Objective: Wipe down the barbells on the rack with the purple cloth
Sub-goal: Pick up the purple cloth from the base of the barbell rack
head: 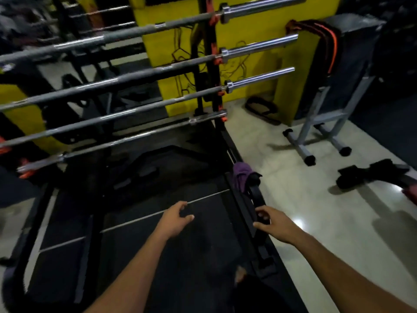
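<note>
two hands free, fingers loosely curled, holding nothing: left hand (177,219), right hand (272,223). purple cloth (242,176) bunched on black base rail (252,199) of rack, ahead of right hand, which lies nearer. barbells (135,109) stacked above, long axes running left-near to right-far, ends pointing toward yellow wall (259,71).

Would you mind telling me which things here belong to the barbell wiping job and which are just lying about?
For the job:
purple cloth, draped on the rack's base
barbells on the rack

Lying about:
grey metal stand
black and orange straps hung on the wall
black gear on the floor
</note>
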Demonstrator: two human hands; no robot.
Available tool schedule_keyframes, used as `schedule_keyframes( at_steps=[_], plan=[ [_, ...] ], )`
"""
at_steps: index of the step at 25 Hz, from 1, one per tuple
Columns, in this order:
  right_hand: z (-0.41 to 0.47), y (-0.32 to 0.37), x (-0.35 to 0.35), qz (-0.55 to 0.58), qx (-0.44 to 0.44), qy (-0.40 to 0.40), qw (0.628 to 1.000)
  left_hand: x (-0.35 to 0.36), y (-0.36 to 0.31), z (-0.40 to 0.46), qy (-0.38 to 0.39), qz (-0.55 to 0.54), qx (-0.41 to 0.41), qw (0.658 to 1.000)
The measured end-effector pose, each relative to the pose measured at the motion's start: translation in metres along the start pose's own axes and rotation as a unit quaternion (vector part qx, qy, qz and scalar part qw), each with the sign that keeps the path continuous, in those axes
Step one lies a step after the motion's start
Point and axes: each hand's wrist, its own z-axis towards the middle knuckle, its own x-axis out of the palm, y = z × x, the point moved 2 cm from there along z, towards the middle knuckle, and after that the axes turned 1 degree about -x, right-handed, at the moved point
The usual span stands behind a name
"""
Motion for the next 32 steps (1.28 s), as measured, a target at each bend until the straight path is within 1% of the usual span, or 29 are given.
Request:
schedule_keyframes(
  at_steps=[4, 7, 9, 11, 14, 18, 20, 24, 26, 28, 29, 30, 32],
  plan=[
    [0.062, -0.012, -0.009, 0.052, 0.049, -0.024, 0.997, -0.004, -0.047, 0.097, 0.042, 0.053, 0.058, 0.996],
    [0.116, -0.022, -0.014, 0.089, 0.08, -0.051, 0.991, 0.0, -0.073, 0.168, 0.104, 0.117, 0.074, 0.985],
    [0.145, -0.031, -0.014, 0.114, 0.106, -0.055, 0.986, -0.004, -0.088, 0.212, 0.139, 0.154, 0.086, 0.974],
    [0.166, -0.034, -0.016, 0.114, 0.12, -0.051, 0.985, -0.009, -0.107, 0.25, 0.152, 0.185, 0.106, 0.965],
    [0.195, -0.034, -0.029, 0.134, 0.151, -0.049, 0.978, -0.015, -0.135, 0.309, 0.164, 0.199, 0.124, 0.958],
    [0.235, -0.029, -0.04, 0.113, 0.171, -0.054, 0.977, 0.001, -0.161, 0.383, 0.223, 0.251, 0.155, 0.929],
    [0.257, -0.023, -0.047, 0.081, 0.181, -0.041, 0.979, 0.011, -0.171, 0.415, 0.247, 0.278, 0.169, 0.912],
    [0.312, -0.024, -0.051, 0.077, 0.225, -0.048, 0.97, 0.033, -0.192, 0.495, 0.307, 0.332, 0.202, 0.869],
    [0.339, -0.029, -0.047, 0.069, 0.247, -0.073, 0.964, 0.045, -0.2, 0.531, 0.317, 0.359, 0.229, 0.848],
    [0.362, -0.031, -0.042, -0.005, 0.286, -0.089, 0.954, 0.054, -0.205, 0.559, 0.308, 0.373, 0.241, 0.841],
    [0.375, -0.035, -0.039, -0.037, 0.317, -0.091, 0.943, 0.061, -0.207, 0.575, 0.308, 0.382, 0.252, 0.834],
    [0.386, -0.039, -0.036, -0.055, 0.348, -0.085, 0.932, 0.068, -0.208, 0.589, 0.309, 0.389, 0.264, 0.827],
    [0.407, -0.048, -0.025, -0.051, 0.386, -0.055, 0.92, 0.08, -0.206, 0.612, 0.309, 0.4, 0.282, 0.815]
  ],
)
